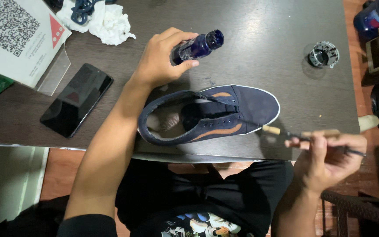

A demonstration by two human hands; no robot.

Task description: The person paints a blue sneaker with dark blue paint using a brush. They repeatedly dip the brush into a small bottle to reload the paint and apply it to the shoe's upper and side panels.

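A navy canvas shoe (224, 115) with a brown side stripe and white sole lies on the dark table (264, 52), toe pointing right, laces removed. My left hand (161, 57) grips a small dark blue bottle (197, 46) above the shoe, its open mouth tilted up and to the right. My right hand (330, 153) holds a thin paintbrush (305, 135) at the table's near edge; the brush's pale tip points left, close to the shoe's toe.
A black phone (76, 99) lies at the left. Behind it stand a card in a clear holder (20, 37) and crumpled white tissue (106, 22). A small round cap or dish (323, 54) sits at the right. A blue bottle (376, 17) stands beyond the table's right edge.
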